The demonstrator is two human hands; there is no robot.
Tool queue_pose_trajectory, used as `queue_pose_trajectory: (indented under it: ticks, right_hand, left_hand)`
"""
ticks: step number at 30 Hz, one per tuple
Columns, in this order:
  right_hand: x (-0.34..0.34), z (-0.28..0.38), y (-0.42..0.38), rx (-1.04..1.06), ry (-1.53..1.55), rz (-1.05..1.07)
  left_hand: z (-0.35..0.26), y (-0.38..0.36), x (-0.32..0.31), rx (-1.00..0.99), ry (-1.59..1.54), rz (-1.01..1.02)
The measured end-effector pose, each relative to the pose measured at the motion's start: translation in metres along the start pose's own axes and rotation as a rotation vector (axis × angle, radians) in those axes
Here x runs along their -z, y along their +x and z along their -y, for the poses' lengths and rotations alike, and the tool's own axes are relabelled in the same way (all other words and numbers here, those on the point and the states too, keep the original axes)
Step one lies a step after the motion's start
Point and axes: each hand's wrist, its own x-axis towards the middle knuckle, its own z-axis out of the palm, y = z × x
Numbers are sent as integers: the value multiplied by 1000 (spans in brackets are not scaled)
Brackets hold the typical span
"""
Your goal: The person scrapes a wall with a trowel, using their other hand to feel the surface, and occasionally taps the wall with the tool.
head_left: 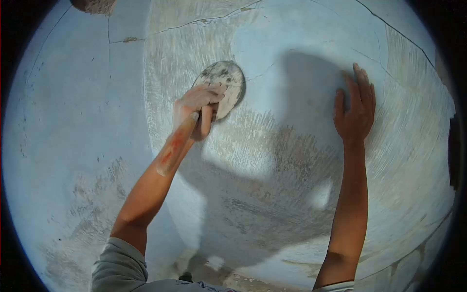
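A round, pale disc with dark spots [233,87] lies against the blue-grey wall [262,41], left of centre. My left hand [199,107] is wrapped round it at its lower left, with fingers spread over part of its face; a handle-like end shows near the wrist. Reddish marks run along that forearm. On the right, my right hand [356,109] rests near or on the wall with its fingers apart and pointing up, holding nothing.
Cracks [204,20] cross the wall's upper part, and another runs down the upper right. Rough, scratched patches [301,151] lie between and below my hands. A brown hole [93,5] shows at the top left. Shadows of my arms and body fall on the wall.
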Motion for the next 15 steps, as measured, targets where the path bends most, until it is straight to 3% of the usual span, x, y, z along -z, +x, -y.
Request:
queue_pose_trajectory:
  ticks: [4, 7, 8, 11, 13, 15]
  right_hand:
    - [1, -2, 0, -23, -7, -7]
    - [-2, -4, -1, -7, 2, -26]
    - [-2, -5, -1, 3, 7, -31]
    - [-4, -6, -2, 17, -3, -50]
    - [-2, -4, -3, -3, 29, -48]
    - [-3, -3, 0, -9, 30, -52]
  left_hand:
    - [22, 31, -20, -37, -38, -67]
    - [28, 76, -22, 115, -153, -73]
    - [10, 77, -8, 222, -69, 14]
    - [0, 14, 2, 342, -261, 17]
    - [-6, -14, -3, 305, -444, -48]
    - [5, -10, -10, 279, -289, -93]
